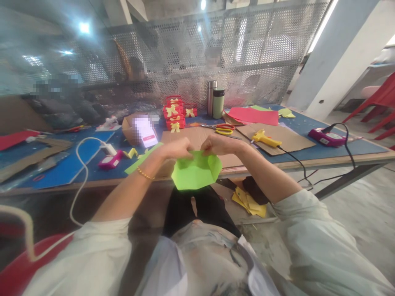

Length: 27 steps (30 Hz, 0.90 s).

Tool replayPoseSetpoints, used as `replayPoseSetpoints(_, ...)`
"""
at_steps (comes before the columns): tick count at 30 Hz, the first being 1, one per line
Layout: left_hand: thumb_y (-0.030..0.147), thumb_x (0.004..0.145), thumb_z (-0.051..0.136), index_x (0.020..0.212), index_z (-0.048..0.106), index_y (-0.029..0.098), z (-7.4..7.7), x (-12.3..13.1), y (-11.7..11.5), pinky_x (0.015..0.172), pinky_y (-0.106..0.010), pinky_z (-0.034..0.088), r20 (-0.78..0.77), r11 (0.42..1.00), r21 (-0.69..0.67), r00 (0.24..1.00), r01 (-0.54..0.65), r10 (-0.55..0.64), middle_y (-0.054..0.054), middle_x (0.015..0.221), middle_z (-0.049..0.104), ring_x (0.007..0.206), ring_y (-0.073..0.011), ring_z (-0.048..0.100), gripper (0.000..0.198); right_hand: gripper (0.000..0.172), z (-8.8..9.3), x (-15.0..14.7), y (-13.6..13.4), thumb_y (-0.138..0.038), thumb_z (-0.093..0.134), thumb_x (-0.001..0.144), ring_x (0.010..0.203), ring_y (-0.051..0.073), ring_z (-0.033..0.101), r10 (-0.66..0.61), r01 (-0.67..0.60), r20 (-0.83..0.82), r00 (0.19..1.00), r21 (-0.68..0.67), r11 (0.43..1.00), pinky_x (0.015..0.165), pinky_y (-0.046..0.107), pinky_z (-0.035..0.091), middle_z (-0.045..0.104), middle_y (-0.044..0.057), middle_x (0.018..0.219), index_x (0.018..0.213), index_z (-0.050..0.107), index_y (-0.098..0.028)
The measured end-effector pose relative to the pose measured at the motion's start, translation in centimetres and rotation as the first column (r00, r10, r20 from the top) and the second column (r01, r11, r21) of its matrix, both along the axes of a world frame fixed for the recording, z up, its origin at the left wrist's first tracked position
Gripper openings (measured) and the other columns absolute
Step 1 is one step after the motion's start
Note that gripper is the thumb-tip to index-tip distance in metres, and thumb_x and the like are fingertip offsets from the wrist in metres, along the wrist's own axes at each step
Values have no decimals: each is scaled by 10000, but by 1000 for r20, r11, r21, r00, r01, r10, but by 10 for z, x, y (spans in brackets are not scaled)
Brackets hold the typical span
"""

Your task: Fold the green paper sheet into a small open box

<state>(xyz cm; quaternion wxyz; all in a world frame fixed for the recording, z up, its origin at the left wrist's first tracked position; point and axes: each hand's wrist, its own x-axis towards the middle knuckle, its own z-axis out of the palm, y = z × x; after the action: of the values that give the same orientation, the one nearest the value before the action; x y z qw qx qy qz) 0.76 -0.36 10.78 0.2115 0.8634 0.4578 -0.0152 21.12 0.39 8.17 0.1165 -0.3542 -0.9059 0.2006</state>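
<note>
A folded piece of bright green paper (196, 174) is held up over the front edge of the table, above my lap. Its sides are creased and bent up like a shallow box. My left hand (179, 149) is closed on its upper left edge, wearing a beaded bracelet at the wrist. On the upper right edge, my right hand (217, 144) pinches the same paper. Beneath both hands lies a sheet of brown cardboard (191, 135). Another green strip of paper (145, 159) rests left of my left wrist.
Scissors (225, 128), a yellow glue gun (267, 139) on cardboard and red paper (253, 116) lie to the right. Small red boxes with yellow bows (175, 115) stand behind, beside a green bottle (218, 102). A lit phone (148, 133) leans at left; cables hang off both sides.
</note>
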Motion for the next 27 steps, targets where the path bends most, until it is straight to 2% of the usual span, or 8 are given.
replayPoseSetpoints(4, 231, 677, 642, 566, 487, 181, 0, 3, 0, 537, -296, 198, -34, 1000, -23, 999, -19, 18, 39, 546, 354, 519, -100, 333, 197, 167, 0, 0, 0, -189, 546, 750, 601, 103, 365, 2, -3, -1, 1000, -7, 1000, 560, 265, 236, 413, -44, 573, 614, 635, -150)
replayPoseSetpoints(11, 197, 668, 632, 649, 580, 163, 1, 8, -5, 527, -286, 207, -68, 999, 4, 997, -34, 34, 25, 564, 453, 519, -105, 386, 65, 154, 4, -1, -5, -187, 562, 742, 589, 98, 383, -15, 15, -7, 1000, -15, 1000, 558, 249, 252, 437, -44, 560, 624, 654, -153)
replayPoseSetpoints(18, 246, 659, 618, 574, 488, 178, 4, 0, -6, 516, -283, 207, -83, 997, 69, 996, -25, 31, 20, 553, 434, 525, -112, 386, 169, 164, 5, -1, -5, -141, 577, 748, 602, 97, 418, -26, 26, -2, 1000, 4, 1000, 589, 250, 302, 552, -26, 606, 715, 738, -128)
replayPoseSetpoints(21, 274, 642, 595, 557, 474, 185, 5, -7, -4, 512, -275, 226, -36, 1000, 9, 999, -21, 22, 20, 549, 425, 529, -122, 398, 173, 184, 8, -4, -5, -96, 569, 748, 626, 104, 450, -12, 11, 31, 999, 28, 1000, 606, 247, 328, 609, -6, 653, 764, 751, -113)
replayPoseSetpoints(24, 271, 610, 592, 522, 418, 197, 6, -10, -2, 502, -276, 214, -23, 998, 33, 998, -50, 51, 27, 525, 368, 512, -121, 375, 209, 173, 11, -6, -6, -92, 558, 764, 643, 109, 446, 9, -11, 50, 999, 48, 999, 599, 246, 316, 592, -6, 642, 733, 728, -108)
replayPoseSetpoints(27, 273, 604, 577, 523, 418, 202, 6, -10, -2, 502, -272, 224, -19, 998, 3, 998, -55, 55, 25, 529, 375, 514, -123, 374, 192, 150, 13, -7, -7, -86, 548, 746, 621, 97, 397, -9, 6, 50, 999, 49, 999, 577, 242, 284, 523, -33, 605, 680, 679, -119)
